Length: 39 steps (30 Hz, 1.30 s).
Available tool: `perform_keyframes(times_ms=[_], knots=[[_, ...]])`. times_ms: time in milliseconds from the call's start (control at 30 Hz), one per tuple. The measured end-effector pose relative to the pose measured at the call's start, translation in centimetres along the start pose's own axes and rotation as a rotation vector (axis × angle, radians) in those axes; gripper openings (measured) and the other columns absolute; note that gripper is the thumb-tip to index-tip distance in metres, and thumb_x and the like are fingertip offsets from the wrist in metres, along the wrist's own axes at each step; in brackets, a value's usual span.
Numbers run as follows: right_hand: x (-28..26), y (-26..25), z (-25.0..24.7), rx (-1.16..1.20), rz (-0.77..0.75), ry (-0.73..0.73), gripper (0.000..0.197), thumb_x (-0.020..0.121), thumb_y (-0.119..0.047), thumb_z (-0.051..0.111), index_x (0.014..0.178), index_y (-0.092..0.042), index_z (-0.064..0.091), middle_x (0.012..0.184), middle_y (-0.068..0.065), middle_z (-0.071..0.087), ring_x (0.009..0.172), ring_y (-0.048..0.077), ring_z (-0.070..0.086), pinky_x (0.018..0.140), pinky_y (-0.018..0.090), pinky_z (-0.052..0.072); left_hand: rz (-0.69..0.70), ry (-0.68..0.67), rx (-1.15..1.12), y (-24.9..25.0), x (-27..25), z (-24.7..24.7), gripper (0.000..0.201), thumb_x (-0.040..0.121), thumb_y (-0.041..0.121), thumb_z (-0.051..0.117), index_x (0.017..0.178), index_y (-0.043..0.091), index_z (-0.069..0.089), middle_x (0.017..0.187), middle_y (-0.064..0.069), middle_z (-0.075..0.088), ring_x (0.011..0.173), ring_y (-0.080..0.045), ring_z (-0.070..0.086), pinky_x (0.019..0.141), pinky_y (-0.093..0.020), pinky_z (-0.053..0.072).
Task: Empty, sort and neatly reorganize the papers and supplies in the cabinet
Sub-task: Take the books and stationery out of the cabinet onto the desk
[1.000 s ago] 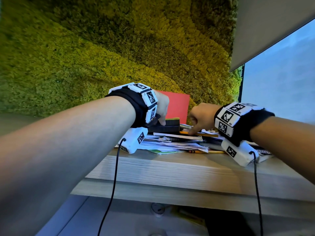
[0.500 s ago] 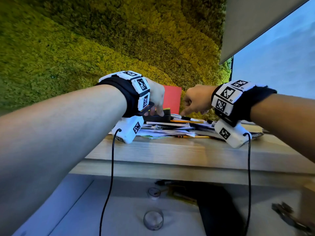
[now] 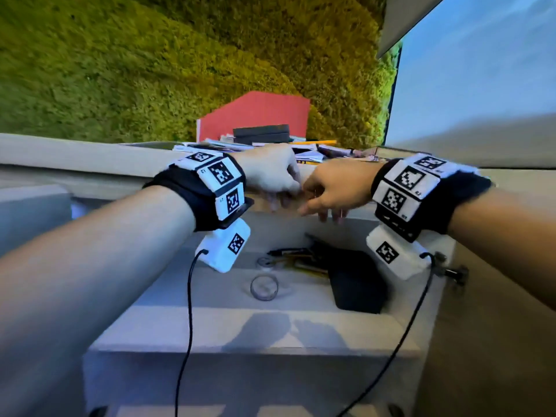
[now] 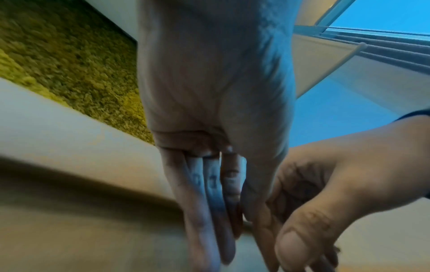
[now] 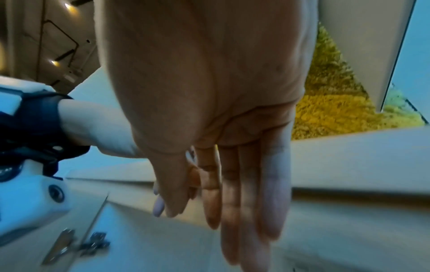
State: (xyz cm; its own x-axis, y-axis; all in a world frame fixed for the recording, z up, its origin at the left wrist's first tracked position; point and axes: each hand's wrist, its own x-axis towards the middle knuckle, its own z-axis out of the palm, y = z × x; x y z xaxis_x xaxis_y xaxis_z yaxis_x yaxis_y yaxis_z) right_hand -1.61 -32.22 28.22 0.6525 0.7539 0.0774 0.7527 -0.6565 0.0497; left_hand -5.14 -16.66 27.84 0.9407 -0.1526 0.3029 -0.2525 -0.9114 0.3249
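A messy pile of papers [image 3: 207, 146] lies on the cabinet's top [image 3: 90, 158], with a black box [image 3: 261, 133] and a yellow pencil [image 3: 313, 142] on it and a red folder [image 3: 261, 112] standing behind against the moss wall. My left hand [image 3: 278, 204] and right hand [image 3: 325, 213] hang side by side in front of the top's front edge, almost touching. Both are empty. The wrist views show the left hand's fingers [image 4: 209, 211] and the right hand's fingers [image 5: 235, 202] straight and pointing down.
On the shelf [image 3: 210, 299] inside the open cabinet lie a clear tape roll [image 3: 264, 286], a flat black item [image 3: 356, 284] and some pens [image 3: 288, 252]. A door hinge [image 3: 454, 270] sticks out at the right. A window is at the upper right.
Both hands have left the pile on top and dropped below its front edge, fingers now straight. My view has tilted down, showing the shelf inside.
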Motion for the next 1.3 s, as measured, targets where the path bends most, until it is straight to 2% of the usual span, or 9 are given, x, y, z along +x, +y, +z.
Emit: perform_keyframes(times_ms=[233, 333, 500, 667, 833, 1033, 1100, 1200, 1300], knots=[[0.7, 2.6, 8.4, -0.196, 0.087, -0.251, 0.04, 0.086, -0.055, 0.06, 0.093, -0.016, 0.07, 0.082, 0.001, 0.074, 0.077, 0.017, 0.069, 0.081, 0.034, 0.056, -0.108, -0.277, 0.078, -3.6, -0.5, 8.0, 0.022, 0.089, 0.018, 0.066, 0.096, -0.002, 0.071, 0.092, -0.019, 0.074, 0.071, -0.027, 0.073, 0.07, -0.039, 0.059], [2.0, 4.9, 11.7, -0.223, 0.125, -0.224, 0.042, 0.087, -0.055, 0.059, 0.102, -0.017, 0.069, 0.096, 0.003, 0.07, 0.091, 0.021, 0.063, 0.084, 0.034, 0.051, -0.168, -0.281, 0.027, -6.4, 0.4, 10.5, 0.019, 0.088, 0.02, 0.069, 0.093, 0.002, 0.073, 0.092, -0.015, 0.075, 0.076, -0.027, 0.074, 0.071, -0.041, 0.06], [6.0, 10.6, 19.5, -0.12, 0.338, -0.134, 0.047, 0.085, -0.052, 0.062, 0.116, -0.016, 0.059, 0.121, 0.011, 0.057, 0.107, 0.028, 0.055, 0.087, 0.036, 0.048, -0.283, -0.206, 0.038, -11.9, 2.9, 17.0, 0.019, 0.084, 0.029, 0.074, 0.082, 0.01, 0.071, 0.084, -0.008, 0.068, 0.077, -0.026, 0.064, 0.063, -0.027, 0.047], [7.8, 14.5, 26.3, -0.132, 0.639, 0.059, 0.074, 0.083, -0.053, 0.062, 0.14, -0.013, 0.035, 0.143, 0.018, 0.029, 0.13, 0.038, 0.032, 0.101, 0.05, 0.037, -0.363, -0.26, 0.119, -15.4, 5.3, 22.9, 0.026, 0.089, 0.032, 0.067, 0.107, 0.013, 0.064, 0.118, -0.01, 0.057, 0.106, -0.032, 0.054, 0.082, -0.027, 0.042], [8.9, 18.4, 28.1, 0.031, 0.947, 0.006, 0.102, 0.075, -0.072, 0.058, 0.15, -0.016, 0.015, 0.151, 0.02, 0.015, 0.137, 0.042, 0.021, 0.108, 0.055, 0.03, -0.452, -0.307, 0.089, -18.1, 8.0, 26.5, 0.064, 0.091, 0.035, 0.067, 0.145, 0.012, 0.041, 0.154, -0.009, 0.035, 0.139, -0.028, 0.037, 0.106, -0.033, 0.036], [10.2, 21.1, 28.8, 0.255, 1.115, 0.02, 0.126, 0.061, -0.084, 0.059, 0.152, -0.019, 0.0, 0.153, 0.021, 0.009, 0.14, 0.043, 0.015, 0.109, 0.059, 0.028, -0.524, -0.394, 0.051, -20.5, 9.1, 29.1, 0.081, 0.094, 0.042, 0.06, 0.156, 0.013, 0.016, 0.163, -0.01, 0.013, 0.149, -0.027, 0.015, 0.116, -0.034, 0.021], [10.6, 21.2, 29.1, 0.264, 1.137, 0.039, 0.126, 0.061, -0.083, 0.06, 0.152, -0.018, 0.001, 0.153, 0.022, 0.01, 0.14, 0.043, 0.015, 0.109, 0.058, 0.029, -0.544, -0.375, 0.055, -20.7, 9.2, 29.7, 0.08, 0.094, 0.039, 0.062, 0.155, 0.011, 0.019, 0.162, -0.012, 0.016, 0.149, -0.028, 0.018, 0.117, -0.035, 0.021], [10.9, 20.9, 29.1, 0.252, 1.154, 0.063, 0.122, 0.065, -0.078, 0.062, 0.152, -0.016, 0.003, 0.152, 0.024, 0.011, 0.14, 0.042, 0.013, 0.106, 0.056, 0.033, -0.557, -0.307, 0.079, -20.9, 9.3, 29.8, 0.06, 0.092, 0.031, 0.064, 0.144, 0.008, 0.044, 0.148, -0.013, 0.043, 0.135, -0.029, 0.043, 0.111, -0.035, 0.036], [10.7, 20.0, 28.5, 0.29, 1.164, 0.098, 0.115, 0.068, -0.075, 0.061, 0.151, -0.015, 0.009, 0.15, 0.025, 0.012, 0.14, 0.042, 0.012, 0.106, 0.052, 0.032, -0.554, -0.33, 0.076, -21.7, 9.2, 30.0, 0.073, 0.094, 0.037, 0.061, 0.153, 0.01, 0.027, 0.159, -0.014, 0.025, 0.144, -0.03, 0.029, 0.115, -0.035, 0.028]])
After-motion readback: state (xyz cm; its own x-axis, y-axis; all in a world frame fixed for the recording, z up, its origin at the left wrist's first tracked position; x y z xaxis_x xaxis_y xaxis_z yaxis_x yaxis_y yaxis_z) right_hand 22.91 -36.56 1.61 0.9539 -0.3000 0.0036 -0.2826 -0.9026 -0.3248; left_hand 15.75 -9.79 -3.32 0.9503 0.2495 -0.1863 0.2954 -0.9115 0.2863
